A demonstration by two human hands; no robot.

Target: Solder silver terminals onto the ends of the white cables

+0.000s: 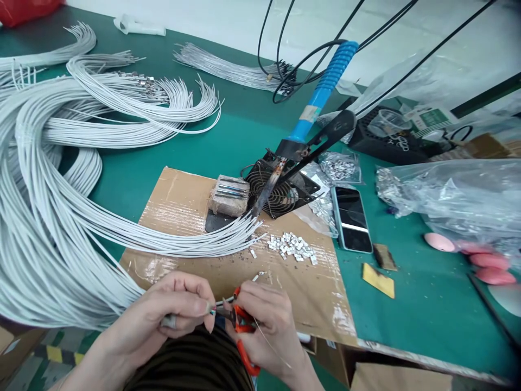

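Observation:
My left hand [181,304] is closed in a pinch on the end of a thin cable, where small coloured wires [213,310] stick out by the fingertips. Pliers with orange handles [247,355] are gripped in my right hand [271,317]. Their metal jaws meet the coloured wires close to my left fingers; whether they are closed on them is too small to tell. A fine strand hangs across my right hand. Just beyond both hands, a thick bundle of white cables [175,239] lies over the cardboard sheet [313,304], beside a pile of small white-and-silver pieces [291,247].
A blue-handled tool like a large soldering iron [325,89] leans over a small fan [274,190] and a greyish block [230,195]. To the right lie a phone [352,220], a yellow pad [378,279] and plastic bags [459,190]. More cable bundles [122,133] fill the left.

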